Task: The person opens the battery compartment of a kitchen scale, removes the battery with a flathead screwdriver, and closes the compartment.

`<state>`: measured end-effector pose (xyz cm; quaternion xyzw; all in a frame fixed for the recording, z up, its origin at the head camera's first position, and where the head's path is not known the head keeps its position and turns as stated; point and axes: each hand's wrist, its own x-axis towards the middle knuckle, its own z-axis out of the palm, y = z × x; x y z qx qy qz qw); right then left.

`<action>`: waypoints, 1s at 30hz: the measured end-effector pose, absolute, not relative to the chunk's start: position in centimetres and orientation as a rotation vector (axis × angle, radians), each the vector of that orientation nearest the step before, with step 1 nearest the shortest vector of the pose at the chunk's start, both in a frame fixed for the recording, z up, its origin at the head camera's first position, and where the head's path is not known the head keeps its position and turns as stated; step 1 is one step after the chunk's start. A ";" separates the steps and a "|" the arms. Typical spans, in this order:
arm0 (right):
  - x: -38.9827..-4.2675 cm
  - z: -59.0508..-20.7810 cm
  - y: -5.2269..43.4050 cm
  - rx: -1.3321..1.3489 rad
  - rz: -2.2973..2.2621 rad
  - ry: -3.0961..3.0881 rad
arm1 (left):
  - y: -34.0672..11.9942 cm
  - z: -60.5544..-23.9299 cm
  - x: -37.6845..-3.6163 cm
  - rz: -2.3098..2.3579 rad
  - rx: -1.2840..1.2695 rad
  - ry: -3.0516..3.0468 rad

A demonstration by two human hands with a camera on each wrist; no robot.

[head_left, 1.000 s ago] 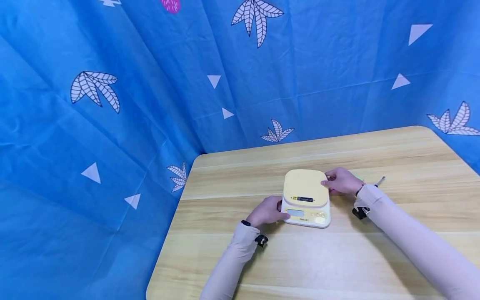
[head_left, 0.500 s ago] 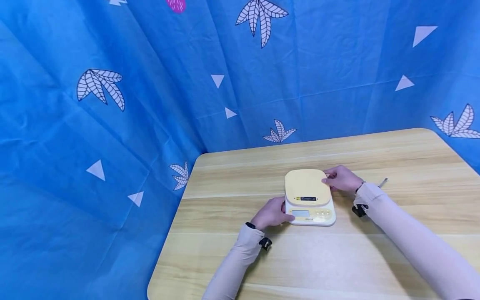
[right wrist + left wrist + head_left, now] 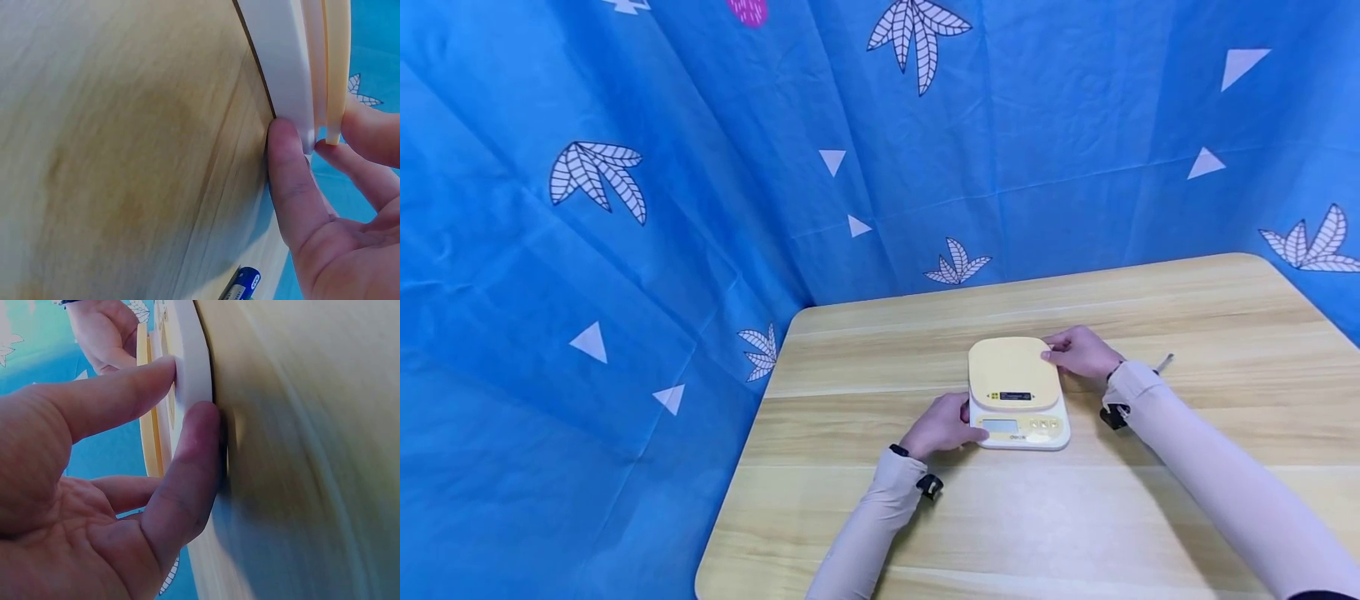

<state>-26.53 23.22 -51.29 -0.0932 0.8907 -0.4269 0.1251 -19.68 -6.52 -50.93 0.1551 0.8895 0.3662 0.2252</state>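
Observation:
A kitchen scale [image 3: 1013,375] with a pale yellow platform and white base lies on the wooden table, its display and buttons facing the person. At its near left corner, my left hand [image 3: 942,427] grips the base. In the left wrist view that thumb [image 3: 134,390] is on the top face and a finger [image 3: 194,447] is curled against the base's lower edge. My right hand [image 3: 1081,353] holds the far right corner. Its thumb lies at the platform's edge, and one finger [image 3: 294,175] touches the white base [image 3: 284,69] low down, in the right wrist view.
A metal shaft [image 3: 1164,363] sticks out from behind the right wrist; the rest of it is hidden. In the right wrist view, a blue battery-like cylinder [image 3: 245,282] lies on the table [image 3: 125,156]. A blue patterned curtain [image 3: 880,167] hangs behind and left of the table.
Over the first half second the scale's near end shifted slightly right and the scale turned a little, both hands holding it. Since then it has stayed nearly still.

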 end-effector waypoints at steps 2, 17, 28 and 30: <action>-26.5 -51.1 23.1 -0.277 -1.249 2.605 | -6.6 -50.9 -19.8 1.011 0.431 2.452; -26.9 -51.6 22.6 -0.302 -1.242 2.703 | -6.6 -51.2 -19.9 1.005 0.410 2.462; -26.7 -52.0 22.4 -0.328 -1.252 2.796 | -6.4 -51.4 -20.0 0.961 0.423 2.489; -26.6 -52.2 22.3 -0.331 -1.269 2.796 | -6.4 -51.5 -20.0 0.962 0.417 2.488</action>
